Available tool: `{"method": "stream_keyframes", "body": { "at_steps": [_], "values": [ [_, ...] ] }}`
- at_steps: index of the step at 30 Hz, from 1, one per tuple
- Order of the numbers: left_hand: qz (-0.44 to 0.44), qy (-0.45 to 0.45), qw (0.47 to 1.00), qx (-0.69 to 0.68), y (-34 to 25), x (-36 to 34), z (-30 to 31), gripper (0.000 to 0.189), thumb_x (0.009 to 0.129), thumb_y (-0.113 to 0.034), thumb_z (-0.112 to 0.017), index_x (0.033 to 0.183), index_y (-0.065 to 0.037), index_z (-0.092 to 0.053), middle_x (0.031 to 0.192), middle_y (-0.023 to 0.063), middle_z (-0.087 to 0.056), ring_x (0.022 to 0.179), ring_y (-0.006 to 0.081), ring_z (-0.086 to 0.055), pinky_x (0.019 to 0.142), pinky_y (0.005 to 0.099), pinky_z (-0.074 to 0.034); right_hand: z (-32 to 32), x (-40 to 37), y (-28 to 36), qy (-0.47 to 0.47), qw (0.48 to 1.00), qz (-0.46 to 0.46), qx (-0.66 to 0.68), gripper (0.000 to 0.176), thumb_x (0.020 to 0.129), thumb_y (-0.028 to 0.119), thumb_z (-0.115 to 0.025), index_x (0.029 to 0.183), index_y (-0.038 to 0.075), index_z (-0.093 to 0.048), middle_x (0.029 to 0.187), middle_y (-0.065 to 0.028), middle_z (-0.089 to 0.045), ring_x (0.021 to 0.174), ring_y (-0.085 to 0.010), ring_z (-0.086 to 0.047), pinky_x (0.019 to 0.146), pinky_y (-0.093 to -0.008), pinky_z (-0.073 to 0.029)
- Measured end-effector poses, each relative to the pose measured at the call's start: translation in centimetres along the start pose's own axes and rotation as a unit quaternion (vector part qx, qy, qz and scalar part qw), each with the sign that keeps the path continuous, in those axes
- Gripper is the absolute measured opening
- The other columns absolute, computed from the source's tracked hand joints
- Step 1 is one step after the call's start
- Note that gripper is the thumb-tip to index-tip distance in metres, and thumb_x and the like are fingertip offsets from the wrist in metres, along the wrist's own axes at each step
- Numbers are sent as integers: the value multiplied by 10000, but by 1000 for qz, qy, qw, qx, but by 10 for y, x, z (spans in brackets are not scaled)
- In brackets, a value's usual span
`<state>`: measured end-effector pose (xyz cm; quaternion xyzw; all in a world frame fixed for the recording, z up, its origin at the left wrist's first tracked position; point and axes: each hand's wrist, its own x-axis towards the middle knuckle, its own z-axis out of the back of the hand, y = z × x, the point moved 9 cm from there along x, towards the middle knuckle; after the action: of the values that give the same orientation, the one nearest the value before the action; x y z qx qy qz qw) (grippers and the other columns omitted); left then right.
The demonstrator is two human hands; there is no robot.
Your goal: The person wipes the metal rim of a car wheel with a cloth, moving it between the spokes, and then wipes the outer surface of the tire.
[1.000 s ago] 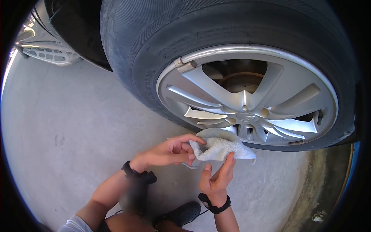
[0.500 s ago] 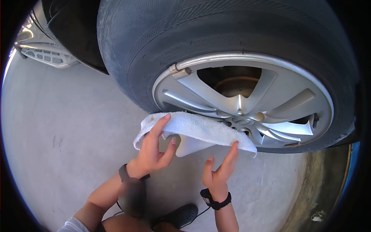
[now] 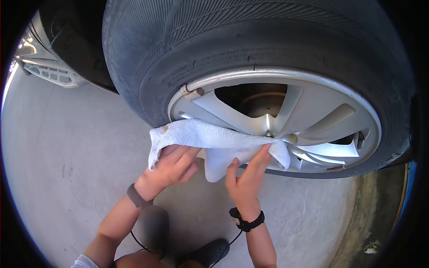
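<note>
A white terry towel (image 3: 210, 135), with a small brown stain at its left end, stretches in front of the lower part of a silver alloy wheel (image 3: 315, 107). My left hand (image 3: 172, 167) is closed on the towel's left part, its fingertips partly hidden beneath the cloth. On the right, my right hand (image 3: 249, 178) holds the cloth with its long fingers, bunching it narrow near the wheel's hub. Its thumb stands apart from those fingers. Between my hands a smooth white fold hangs down.
The large black tire (image 3: 147, 67) fills the upper view. A dark mud flap hangs at upper left, near another vehicle's pale bumper (image 3: 56, 73). Below are grey concrete floor (image 3: 89, 147) and my dark clogs (image 3: 208, 252). A stained kerb strip runs along the right.
My left hand has moved down-left, its fingers now curled under the towel. My right hand has moved slightly up-left, drawing the cloth narrow at that end. The towel sits higher and further left.
</note>
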<state>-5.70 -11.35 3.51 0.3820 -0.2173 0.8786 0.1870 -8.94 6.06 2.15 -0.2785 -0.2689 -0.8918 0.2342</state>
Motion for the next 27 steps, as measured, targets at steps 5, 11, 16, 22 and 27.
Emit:
{"method": "stream_keyframes", "body": {
  "at_steps": [5, 11, 16, 22, 27],
  "values": [
    [44, 64, 996, 47, 10, 0, -14, 471, 688, -62, -695, 1155, -27, -647, 1001, 91, -669, 937, 287, -647, 883, 423, -478, -23, -15, 0, 61, 997, 20, -32, 747, 859, 81, -623, 1484, -144, -283, 1322, -369, -506, 1217, -526, -501, 1014, -566, -411],
    [51, 33, 998, -16, -8, 23, -25, 509, 688, -71, -694, 1187, 3, -619, 1175, 187, -588, 1105, 440, -529, 960, 526, -421, -21, -22, -11, 94, 995, 2, -41, 697, 866, 91, -613, 1472, -119, -341, 1347, -329, -519, 1224, -498, -516, 1021, -563, -430],
    [61, 31, 998, -12, -21, 26, -50, 538, 694, -96, -693, 1207, 25, -583, 1183, 196, -563, 1117, 446, -506, 962, 534, -409, -7, -28, -27, 93, 995, -16, -33, 694, 867, 90, -610, 1483, -90, -348, 1361, -310, -516, 1240, -497, -511, 1051, -569, -424],
    [77, 44, 996, 10, -37, 25, -59, 628, 702, -103, -686, 1270, 77, -487, 1250, 239, -488, 1185, 460, -441, 1025, 541, -352, 22, -33, -37, 107, 993, -29, -37, 713, 859, 73, -612, 1483, -111, -321, 1351, -340, -500, 1237, -517, -507, 1073, -587, -402],
    [74, 63, 995, 21, -38, 20, -61, 613, 731, -102, -680, 1287, 70, -486, 1268, 244, -494, 1204, 473, -437, 1044, 557, -336, 24, -37, -32, 117, 993, -18, -14, 761, 846, 41, -613, 1482, -165, -248, 1333, -396, -457, 1231, -587, -459, 1070, -598, -388]
  ]
}}
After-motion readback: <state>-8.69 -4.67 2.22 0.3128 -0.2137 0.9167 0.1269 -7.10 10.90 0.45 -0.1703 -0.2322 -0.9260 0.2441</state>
